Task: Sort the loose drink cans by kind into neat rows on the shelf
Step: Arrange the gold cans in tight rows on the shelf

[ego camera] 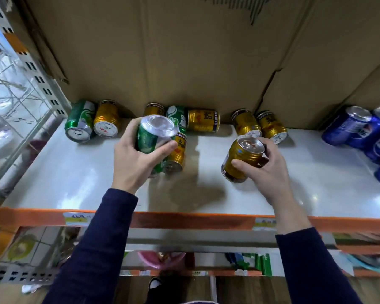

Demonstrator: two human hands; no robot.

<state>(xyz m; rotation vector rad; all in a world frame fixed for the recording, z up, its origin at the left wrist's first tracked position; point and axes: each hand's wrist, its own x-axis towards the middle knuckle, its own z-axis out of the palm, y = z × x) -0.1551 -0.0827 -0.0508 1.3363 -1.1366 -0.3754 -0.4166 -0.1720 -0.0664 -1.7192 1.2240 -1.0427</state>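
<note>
My left hand grips a green can lifted above the white shelf, its bare bottom facing me. My right hand holds a gold can, tilted, pull-tab end up, just above the shelf. A second gold can stands right behind the green one. At the back left stand a green can and a gold can. In the back middle are a gold can, a green can and a gold can on its side. Two gold cans stand behind my right hand.
Several blue cans stand grouped at the right end of the shelf. Cardboard boxes form a wall behind the cans. A perforated metal upright bounds the left side. The shelf's orange front edge runs below my wrists.
</note>
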